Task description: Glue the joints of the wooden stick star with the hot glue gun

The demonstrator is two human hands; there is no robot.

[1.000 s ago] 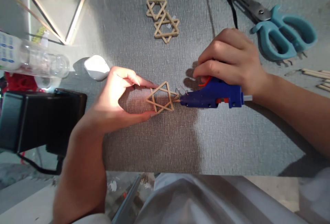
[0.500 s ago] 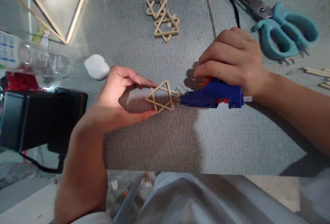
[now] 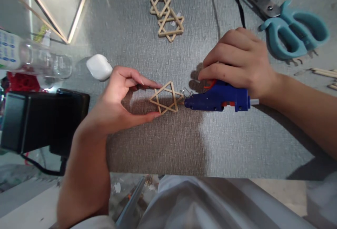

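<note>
Between the thumb and fingers of my left hand (image 3: 118,99) is a six-pointed star (image 3: 172,97) made of thin wooden sticks, gripped at its left side. My right hand (image 3: 238,60) is wrapped round a blue hot glue gun (image 3: 217,97) with a red trigger. The gun points left, and its metal tip is at the star's right-hand corner. From the gun's rear a pale glue stick (image 3: 254,101) pokes out. Two finished-looking stick stars, an upper one (image 3: 160,6) and a lower one (image 3: 171,28), lie touching each other farther up the table.
Blue-handled scissors (image 3: 295,28) lie at upper right, near a black cord (image 3: 237,2) and some loose sticks (image 3: 323,72). On the left are a white case (image 3: 99,67), a clear bottle (image 3: 47,58), a black box-shaped object (image 3: 44,122) and a large stick frame (image 3: 81,9).
The view has shifted very slightly. Both hands keep their grips, and the glue gun's tip stays at the star's right corner.
</note>
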